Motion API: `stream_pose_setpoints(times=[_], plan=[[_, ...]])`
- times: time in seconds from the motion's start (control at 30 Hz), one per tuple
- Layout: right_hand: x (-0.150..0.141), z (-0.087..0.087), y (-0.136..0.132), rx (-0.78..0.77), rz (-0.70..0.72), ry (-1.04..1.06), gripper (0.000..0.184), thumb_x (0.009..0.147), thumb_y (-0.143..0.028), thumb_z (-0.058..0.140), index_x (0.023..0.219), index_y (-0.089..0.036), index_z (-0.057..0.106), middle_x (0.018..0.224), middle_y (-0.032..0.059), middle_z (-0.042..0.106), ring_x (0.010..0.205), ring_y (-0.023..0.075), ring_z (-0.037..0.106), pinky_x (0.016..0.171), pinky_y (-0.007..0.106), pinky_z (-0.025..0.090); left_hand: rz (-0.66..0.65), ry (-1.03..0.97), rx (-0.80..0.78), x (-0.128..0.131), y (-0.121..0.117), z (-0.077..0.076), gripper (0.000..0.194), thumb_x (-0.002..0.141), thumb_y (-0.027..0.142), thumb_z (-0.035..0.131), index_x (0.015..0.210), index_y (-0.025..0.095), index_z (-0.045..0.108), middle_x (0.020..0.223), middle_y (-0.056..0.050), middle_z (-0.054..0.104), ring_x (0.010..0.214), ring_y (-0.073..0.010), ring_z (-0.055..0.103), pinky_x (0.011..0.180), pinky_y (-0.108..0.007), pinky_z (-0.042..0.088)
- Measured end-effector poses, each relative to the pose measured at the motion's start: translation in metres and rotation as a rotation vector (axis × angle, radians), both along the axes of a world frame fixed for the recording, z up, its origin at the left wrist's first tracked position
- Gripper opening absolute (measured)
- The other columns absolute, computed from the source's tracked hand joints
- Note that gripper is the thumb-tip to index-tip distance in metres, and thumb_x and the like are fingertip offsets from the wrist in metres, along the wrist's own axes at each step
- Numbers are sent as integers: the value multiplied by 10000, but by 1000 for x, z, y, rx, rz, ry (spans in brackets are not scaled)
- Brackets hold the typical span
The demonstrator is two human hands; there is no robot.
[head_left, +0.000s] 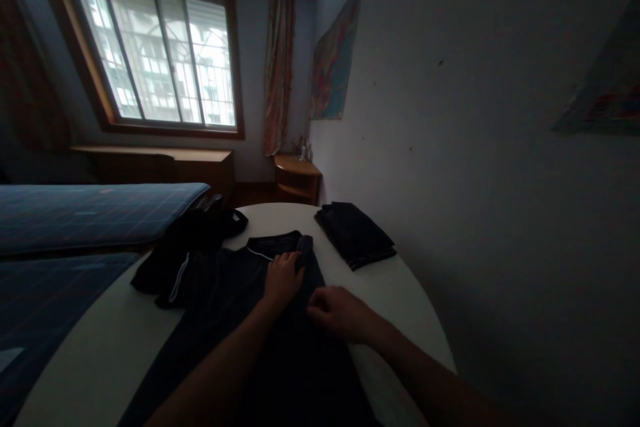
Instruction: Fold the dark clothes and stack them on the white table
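Note:
A dark short-sleeved shirt [235,287] lies spread on the round white table [120,340], its collar away from me. Thin white piping runs along the neckline and the left sleeve's edge. Near the collar, my left hand [284,278] has its fingers bent on the cloth, gripping it where the right shoulder is folded inward. Beside it and closer to me, my right hand [343,313] is closed at the shirt's right side, fingers curled together on the dark cloth. Its fingertips are partly hidden in the dim light.
Folded dark clothes [355,233] are stacked at the table's far right. A heap of black clothing [195,233] lies at the far left. Left of the table is a bed with a blue checked cover [90,213]. A white wall [480,227] stands close on the right.

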State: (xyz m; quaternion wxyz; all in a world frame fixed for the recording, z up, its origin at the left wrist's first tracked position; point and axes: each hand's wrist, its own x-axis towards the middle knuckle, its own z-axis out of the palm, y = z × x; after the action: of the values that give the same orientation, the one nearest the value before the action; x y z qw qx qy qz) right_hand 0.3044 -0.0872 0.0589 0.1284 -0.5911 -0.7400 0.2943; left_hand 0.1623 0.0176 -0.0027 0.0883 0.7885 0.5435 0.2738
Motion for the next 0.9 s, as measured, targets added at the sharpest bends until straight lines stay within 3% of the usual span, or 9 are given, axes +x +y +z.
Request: stream_pose_setpoints(times=[0.13, 0.4, 0.7, 0.9], plan=[[15, -2, 56, 268, -188, -170, 213, 932, -226, 506, 1024, -174, 691, 998, 64, 735, 922, 164, 676, 759, 231, 447, 15, 64, 25, 1, -5, 2, 412, 904, 242, 546, 1312, 182, 542, 1270, -113, 619, 1191, -286, 516, 982, -391, 377], [17, -3, 132, 332, -207, -438, 417, 948, -50, 353, 1279, -186, 567, 1275, 114, 616, 1115, 179, 623, 897, 260, 438, 30, 130, 41, 2, -6, 2, 337, 909, 237, 529, 1236, 157, 555, 1176, -116, 640, 1106, -280, 550, 922, -377, 391], [8, -5, 173, 317, -149, -614, 317, 965, -110, 391, 1163, -166, 632, 1218, 159, 609, 1076, 241, 649, 848, 315, 498, 10, 140, 31, 2, -3, 0, 419, 912, 232, 515, 1322, 143, 506, 1244, -128, 630, 1127, -286, 554, 927, -389, 393], [-2, 0, 186, 386, -172, -654, 374, 977, -79, 313, 1210, -135, 600, 1234, 203, 590, 1102, 254, 631, 869, 353, 499, 10, 134, 19, 3, -3, 1, 464, 919, 253, 511, 1375, 172, 487, 1219, -121, 634, 1109, -287, 555, 926, -391, 396]])
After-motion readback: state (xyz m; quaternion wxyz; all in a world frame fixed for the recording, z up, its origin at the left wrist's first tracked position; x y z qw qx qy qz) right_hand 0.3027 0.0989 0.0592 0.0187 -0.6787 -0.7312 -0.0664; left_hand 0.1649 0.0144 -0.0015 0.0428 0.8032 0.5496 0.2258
